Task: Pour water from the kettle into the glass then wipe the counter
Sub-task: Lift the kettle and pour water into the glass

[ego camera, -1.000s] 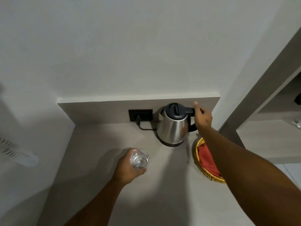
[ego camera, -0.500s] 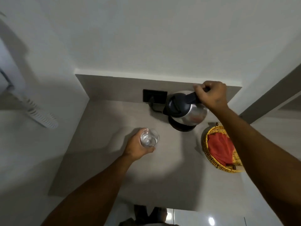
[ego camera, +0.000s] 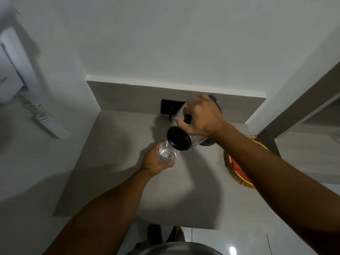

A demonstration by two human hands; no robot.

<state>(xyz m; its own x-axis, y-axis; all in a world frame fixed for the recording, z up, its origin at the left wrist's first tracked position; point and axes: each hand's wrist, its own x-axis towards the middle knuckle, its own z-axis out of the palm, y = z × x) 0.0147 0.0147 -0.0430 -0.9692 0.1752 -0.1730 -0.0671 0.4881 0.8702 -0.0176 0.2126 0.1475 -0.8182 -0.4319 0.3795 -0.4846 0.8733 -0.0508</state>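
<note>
The right hand point(ego camera: 203, 117) is gripping the handle of the kettle point(ego camera: 185, 133), fingers wrapped shut around it, and is tilting the body steeply so that the black lid end is pointing down toward the glass point(ego camera: 167, 153). The left hand point(ego camera: 156, 161) is holding the glass, fingers curled closed around its side, just beside and below the kettle's lower end. Whether the glass is resting on the table point(ego camera: 117, 162) or is lifted slightly off it cannot be told. The spout is hidden behind the lid, and no stream is clearly visible.

For a clean pour, the following apply as judgement:
- The spout should be standing directly over the glass opening before the tilt is increased.
- The tilt should be raised gradually, since a steep angle is likely to send water past the narrow rim.
- The glass should be kept upright and steady.

A woven basket point(ego camera: 237, 172) holding a red cloth point(ego camera: 239, 167) is sitting on the table near the kettle, under the right forearm; the cloth looks suitable for the wiping step.
</note>
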